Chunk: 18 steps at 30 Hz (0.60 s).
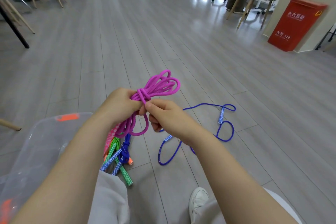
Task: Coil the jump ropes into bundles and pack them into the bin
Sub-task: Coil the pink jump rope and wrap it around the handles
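The left hand (pixel 120 103) grips a magenta jump rope (pixel 160 85) folded into a bundle, fingers curled round the gathered strands so that a fan of loops sticks out beyond the fist and more loops hang below it. One turn of the same rope is wound crosswise round the bundle just beside the fist. The right hand (pixel 169 114) pinches the rope where it comes off that turn, thumb and forefinger closed on it directly under the wrap, touching the left hand's knuckles.

On the grey plank floor (pixel 200 60), to the right of the hands, a blue jump rope (pixel 226 131) lies uncoiled in loose curves, its two blue-and-white patterned handles (pixel 221 115) well apart from each other. Below the hands, near the person's left knee, a heap of other ropes (pixel 118 156) lies on the floor with green, blue and pink patterned handles, one blue cord knotted into a bundle. A clear plastic bin (pixel 36 143) with orange latches stands at the lower left, partly behind the left forearm. A white sneaker (pixel 198 200) shows at the bottom edge. A red fire-extinguisher cabinet (pixel 296 25) stands against the wall at the far right
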### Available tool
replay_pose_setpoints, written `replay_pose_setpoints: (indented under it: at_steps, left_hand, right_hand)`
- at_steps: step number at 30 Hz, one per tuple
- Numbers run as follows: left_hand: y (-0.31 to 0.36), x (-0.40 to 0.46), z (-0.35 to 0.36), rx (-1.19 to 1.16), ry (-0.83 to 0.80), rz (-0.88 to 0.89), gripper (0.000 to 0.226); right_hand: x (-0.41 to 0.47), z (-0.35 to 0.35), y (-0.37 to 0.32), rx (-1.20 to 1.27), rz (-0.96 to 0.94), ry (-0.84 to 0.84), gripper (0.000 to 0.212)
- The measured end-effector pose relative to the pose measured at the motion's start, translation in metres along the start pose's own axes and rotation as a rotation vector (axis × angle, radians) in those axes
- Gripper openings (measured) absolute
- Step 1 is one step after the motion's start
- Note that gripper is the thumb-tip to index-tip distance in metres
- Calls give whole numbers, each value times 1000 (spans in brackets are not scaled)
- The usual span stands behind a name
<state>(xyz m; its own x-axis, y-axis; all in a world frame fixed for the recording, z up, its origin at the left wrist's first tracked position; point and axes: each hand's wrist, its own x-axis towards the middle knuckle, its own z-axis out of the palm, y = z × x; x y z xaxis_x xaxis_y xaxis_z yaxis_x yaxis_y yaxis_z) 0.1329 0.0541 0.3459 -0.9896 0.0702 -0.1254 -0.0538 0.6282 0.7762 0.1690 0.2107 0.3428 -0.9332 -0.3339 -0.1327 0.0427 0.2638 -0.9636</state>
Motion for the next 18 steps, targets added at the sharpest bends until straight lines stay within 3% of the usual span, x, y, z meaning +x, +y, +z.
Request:
replay_pose_setpoints:
  at_steps: [9, 15, 18]
  left_hand:
    - [4, -11, -13, -110, -317, 44, 9]
    - [12, -28, -28, -420, -511, 150, 23]
    - [7, -30, -34, -560, -640, 103, 54]
  right_hand:
    - [-4, -27, 8, -145, 112, -56, 37]
    - [-6, -40, 11, 44, 38, -153, 41]
    - [-7, -49, 13, 95, -10, -218, 22]
